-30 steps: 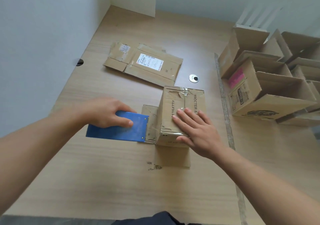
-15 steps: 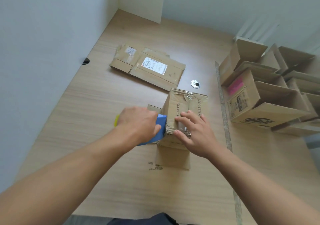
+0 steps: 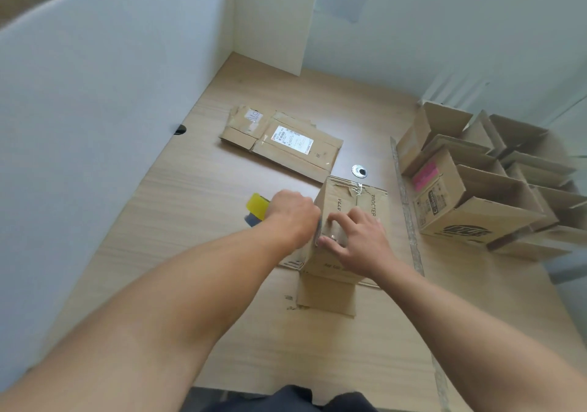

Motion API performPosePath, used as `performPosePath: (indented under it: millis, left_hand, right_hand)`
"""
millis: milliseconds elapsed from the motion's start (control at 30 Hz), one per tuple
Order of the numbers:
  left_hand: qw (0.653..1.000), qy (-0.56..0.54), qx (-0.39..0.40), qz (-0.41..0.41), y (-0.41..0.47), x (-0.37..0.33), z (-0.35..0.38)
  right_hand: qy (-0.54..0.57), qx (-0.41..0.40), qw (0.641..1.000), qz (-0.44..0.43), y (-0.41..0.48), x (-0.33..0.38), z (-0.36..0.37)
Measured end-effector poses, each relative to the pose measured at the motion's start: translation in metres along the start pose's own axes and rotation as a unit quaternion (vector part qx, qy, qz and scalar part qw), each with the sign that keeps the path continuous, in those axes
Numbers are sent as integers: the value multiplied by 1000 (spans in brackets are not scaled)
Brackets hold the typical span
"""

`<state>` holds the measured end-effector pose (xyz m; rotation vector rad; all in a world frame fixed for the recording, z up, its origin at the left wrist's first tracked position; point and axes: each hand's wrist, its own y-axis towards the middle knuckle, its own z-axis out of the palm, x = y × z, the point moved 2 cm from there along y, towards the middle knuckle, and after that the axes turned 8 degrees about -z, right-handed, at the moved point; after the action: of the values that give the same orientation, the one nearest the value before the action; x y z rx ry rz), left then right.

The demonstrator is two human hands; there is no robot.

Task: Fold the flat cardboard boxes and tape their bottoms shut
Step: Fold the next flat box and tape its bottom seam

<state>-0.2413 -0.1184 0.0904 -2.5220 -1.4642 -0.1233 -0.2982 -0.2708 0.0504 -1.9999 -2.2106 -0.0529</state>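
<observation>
A small cardboard box (image 3: 362,202) stands upside down in the middle of the wooden table (image 3: 197,189), its flaps spread out on the tabletop. My left hand (image 3: 293,214) grips a blue tape dispenser with a yellow tape roll (image 3: 258,205) and holds it against the box's left near edge. My right hand (image 3: 359,240) rests on the box's upturned bottom with fingers spread, pressing on shiny tape there. A flat unfolded box (image 3: 282,141) with a white label lies further back.
Several assembled open boxes (image 3: 470,189) are packed together at the right of the table. A round metal grommet (image 3: 359,170) sits behind the small box. White partition walls (image 3: 95,93) close off the left and back.
My left hand has carried the blue dispenser rightward from the tabletop up against the box. My right hand has slid toward the box's near edge. The camera has tilted up.
</observation>
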Motion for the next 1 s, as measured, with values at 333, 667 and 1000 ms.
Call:
performPosePath:
  millis: [333, 667, 1000]
  left_hand:
    - [981, -153, -5, -119, -24, 62, 38]
    - [955, -245, -33, -164, -36, 76, 50]
    - [919, -368, 56, -131, -21, 86, 42]
  right_hand:
    - [16, 39, 988, 147, -3, 13, 1]
    - [4, -36, 990, 133, -23, 15, 11]
    - [14, 101, 991, 89, -24, -15, -4]
